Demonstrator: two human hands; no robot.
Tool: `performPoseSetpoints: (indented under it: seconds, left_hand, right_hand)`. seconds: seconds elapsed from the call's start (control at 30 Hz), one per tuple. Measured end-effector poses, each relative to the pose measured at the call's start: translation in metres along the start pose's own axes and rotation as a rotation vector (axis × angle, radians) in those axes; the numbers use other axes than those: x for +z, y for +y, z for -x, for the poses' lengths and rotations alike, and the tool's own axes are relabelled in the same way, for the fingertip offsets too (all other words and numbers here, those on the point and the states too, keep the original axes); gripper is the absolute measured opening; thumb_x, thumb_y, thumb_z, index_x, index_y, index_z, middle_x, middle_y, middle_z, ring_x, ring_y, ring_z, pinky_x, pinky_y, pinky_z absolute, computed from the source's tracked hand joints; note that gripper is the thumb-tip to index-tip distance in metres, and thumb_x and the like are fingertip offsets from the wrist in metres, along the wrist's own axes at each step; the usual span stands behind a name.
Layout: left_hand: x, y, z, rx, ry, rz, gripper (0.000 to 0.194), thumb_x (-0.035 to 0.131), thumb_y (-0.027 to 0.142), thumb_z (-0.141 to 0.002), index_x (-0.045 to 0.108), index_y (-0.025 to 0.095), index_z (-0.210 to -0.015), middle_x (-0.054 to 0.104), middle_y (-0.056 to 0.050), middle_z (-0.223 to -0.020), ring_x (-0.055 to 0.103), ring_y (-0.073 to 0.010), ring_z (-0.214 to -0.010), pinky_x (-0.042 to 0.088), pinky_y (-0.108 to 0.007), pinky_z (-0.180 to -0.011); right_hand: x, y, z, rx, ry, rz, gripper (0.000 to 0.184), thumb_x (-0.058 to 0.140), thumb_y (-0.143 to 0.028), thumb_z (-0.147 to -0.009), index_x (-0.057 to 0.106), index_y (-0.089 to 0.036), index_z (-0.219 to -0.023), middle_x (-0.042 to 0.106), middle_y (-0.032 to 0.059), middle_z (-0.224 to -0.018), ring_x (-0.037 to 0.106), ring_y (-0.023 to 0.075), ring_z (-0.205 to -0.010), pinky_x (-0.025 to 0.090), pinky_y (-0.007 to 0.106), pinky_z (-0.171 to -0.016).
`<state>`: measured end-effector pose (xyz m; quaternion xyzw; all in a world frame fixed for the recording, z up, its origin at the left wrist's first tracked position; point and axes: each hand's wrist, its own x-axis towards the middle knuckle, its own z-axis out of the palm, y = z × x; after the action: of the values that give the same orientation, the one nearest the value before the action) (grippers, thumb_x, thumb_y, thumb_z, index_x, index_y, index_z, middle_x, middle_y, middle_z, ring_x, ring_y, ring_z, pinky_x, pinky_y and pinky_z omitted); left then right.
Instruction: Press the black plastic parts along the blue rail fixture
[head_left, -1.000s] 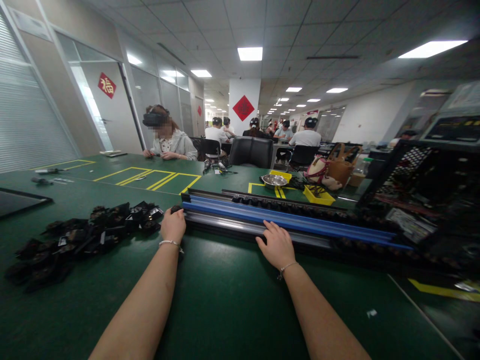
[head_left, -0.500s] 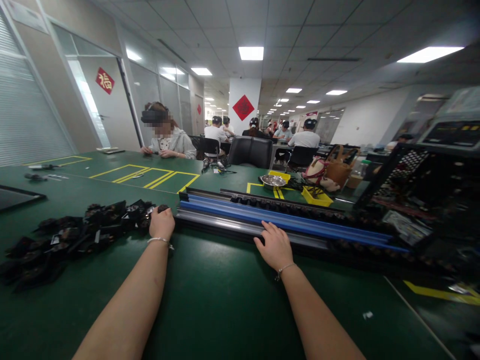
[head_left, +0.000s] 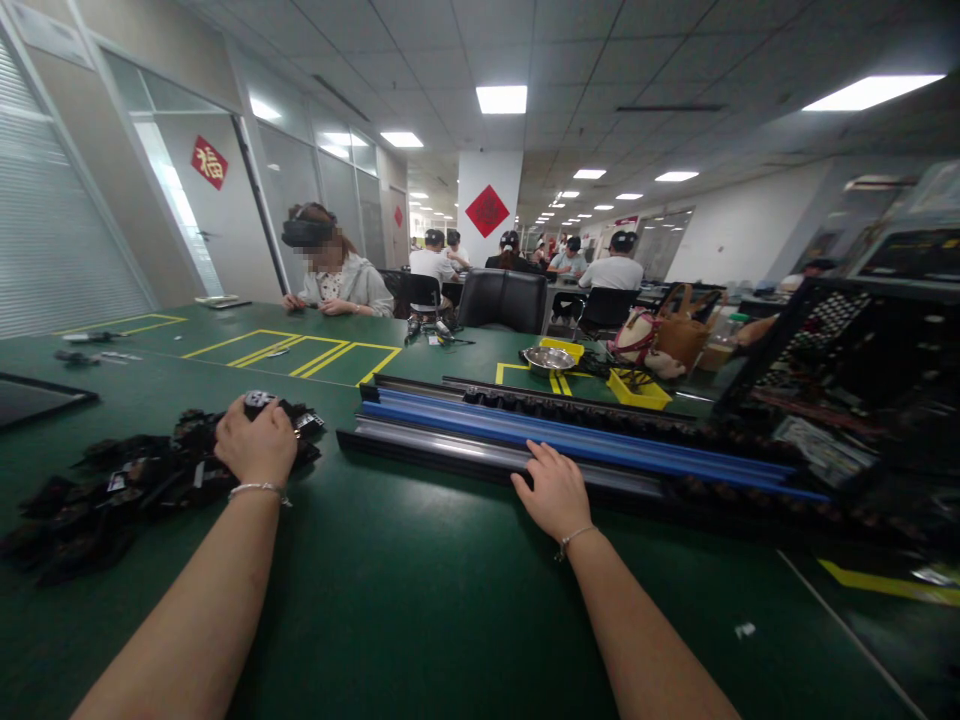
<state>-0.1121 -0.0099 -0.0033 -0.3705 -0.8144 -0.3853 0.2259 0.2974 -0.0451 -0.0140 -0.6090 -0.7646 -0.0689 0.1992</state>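
Note:
My left hand (head_left: pixel 257 442) is over the right part of a pile of small black parts (head_left: pixel 161 465). Its fingers are closed around one small black part (head_left: pixel 260 399) with pale markings on top; the exact kind is unclear. My right hand (head_left: pixel 555 490) lies with fingers stretched on the near edge of a long silver-and-black rail (head_left: pixel 442 447). Behind that rail runs a blue rail (head_left: pixel 487 425), parallel to it. A row of small black pieces (head_left: pixel 540 405) sits along a dark rail further back.
A metal bowl (head_left: pixel 551 359) and a yellow tray (head_left: pixel 637 390) stand beyond the rails. To the right is a dark open case (head_left: pixel 825 350). A dark flat panel (head_left: pixel 37 400) lies at the left. Across the green table (head_left: pixel 420 620) sits another person (head_left: pixel 345 285).
My left hand has moved left from the rails' left end to the pile of black parts. My right hand stays on the rail.

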Motion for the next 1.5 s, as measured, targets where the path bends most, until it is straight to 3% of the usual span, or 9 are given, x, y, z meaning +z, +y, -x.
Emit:
performPoseSetpoints:
  seconds: [0.2, 0.47, 0.57, 0.7, 0.8, 0.9, 1.13, 1.3, 1.5]
  left_hand:
    - [-0.014, -0.045, -0.010, -0.036, -0.092, -0.213, 0.041, 0.032, 0.039, -0.088, 0.066, 0.023, -0.103, 0.047, -0.008, -0.133, 0.029, -0.0310, -0.128, 0.024, -0.056, -0.101]
    - [-0.020, -0.034, -0.007, -0.017, -0.380, -0.247, 0.043, 0.033, 0.039, -0.086, 0.062, 0.025, -0.114, 0.039, -0.012, -0.140, 0.018, -0.0389, -0.133, 0.012, -0.062, -0.102]
    - [-0.018, -0.032, -0.006, -0.052, -0.381, -0.219, 0.041, 0.040, 0.038, -0.084, 0.061, 0.023, -0.116, 0.033, -0.012, -0.144, 0.016, -0.0428, -0.133, 0.013, -0.063, -0.101]
    - [-0.016, -0.024, 0.000, -0.005, -0.223, -0.157, 0.040, 0.046, 0.033, -0.082, 0.058, 0.015, -0.116, 0.028, -0.013, -0.147, 0.012, -0.0427, -0.134, 0.015, -0.063, -0.102]
    - [-0.018, -0.001, 0.011, 0.177, -0.107, -0.072, 0.041, 0.043, 0.030, -0.084, 0.055, 0.011, -0.118, 0.027, -0.016, -0.147, 0.009, -0.0374, -0.137, 0.012, -0.061, -0.105]
    - [-0.022, 0.037, 0.034, 0.397, -0.122, 0.040, 0.042, 0.041, 0.029, -0.085, 0.051, 0.013, -0.123, 0.029, -0.013, -0.148, 0.008, -0.0286, -0.139, 0.010, -0.053, -0.110]
    - [-0.028, 0.135, 0.127, 0.824, -0.358, 0.232, 0.045, 0.036, 0.036, -0.089, 0.048, 0.024, -0.131, 0.028, -0.004, -0.149, 0.010, -0.0226, -0.140, 0.011, -0.045, -0.113]
    - [-0.023, 0.179, 0.174, 0.803, -0.510, 0.239, 0.046, 0.031, 0.041, -0.091, 0.049, 0.025, -0.130, 0.037, -0.007, -0.144, 0.028, -0.0242, -0.135, 0.019, -0.048, -0.110]
    - [-0.022, 0.184, 0.179, 0.800, -0.541, 0.247, 0.046, 0.028, 0.041, -0.092, 0.054, 0.024, -0.126, 0.045, -0.006, -0.139, 0.037, -0.0219, -0.129, 0.027, -0.043, -0.107]
  right_hand:
    - [0.000, 0.001, 0.001, -0.004, -0.005, -0.022, 0.027, 0.046, -0.037, -0.084, 0.066, -0.020, -0.087, 0.047, 0.0062, -0.137, 0.038, 0.0246, -0.128, 0.029, 0.044, -0.102]
    - [-0.003, 0.007, -0.001, 0.009, 0.000, -0.163, 0.031, 0.045, -0.033, -0.083, 0.063, -0.017, -0.103, 0.053, 0.0106, -0.131, 0.043, 0.0227, -0.124, 0.030, 0.041, -0.105]
    - [-0.007, 0.018, 0.001, 0.025, 0.039, -0.233, 0.034, 0.041, -0.031, -0.084, 0.061, -0.017, -0.108, 0.055, 0.0094, -0.127, 0.048, 0.0192, -0.119, 0.034, 0.036, -0.103]
    - [-0.017, 0.055, 0.017, 0.000, 0.153, -0.072, 0.037, 0.040, -0.028, -0.082, 0.059, -0.015, -0.110, 0.057, 0.0098, -0.124, 0.044, 0.0221, -0.122, 0.030, 0.040, -0.106]
    - [-0.024, 0.090, 0.034, 0.220, 0.370, 0.124, 0.040, 0.041, -0.028, -0.080, 0.058, -0.015, -0.114, 0.053, 0.0124, -0.127, 0.036, 0.0287, -0.127, 0.025, 0.050, -0.105]
    - [-0.025, 0.115, 0.045, 0.454, 0.531, 0.179, 0.046, 0.043, -0.030, -0.077, 0.056, -0.011, -0.117, 0.049, 0.0163, -0.130, 0.034, 0.0323, -0.127, 0.028, 0.051, -0.102]
    - [-0.013, 0.125, 0.046, 0.470, 0.490, 0.130, 0.043, 0.038, -0.029, -0.075, 0.062, -0.010, -0.106, 0.057, 0.0159, -0.116, 0.039, 0.0293, -0.120, 0.028, 0.047, -0.103]
    - [-0.016, 0.122, 0.047, 0.555, 0.555, 0.118, 0.042, 0.043, -0.029, -0.073, 0.063, -0.012, -0.106, 0.051, 0.0164, -0.125, 0.038, 0.0324, -0.120, 0.031, 0.049, -0.100]
    - [-0.017, 0.124, 0.046, 0.576, 0.517, 0.114, 0.039, 0.043, -0.030, -0.074, 0.066, -0.012, -0.101, 0.051, 0.0170, -0.123, 0.042, 0.0337, -0.115, 0.033, 0.048, -0.098]
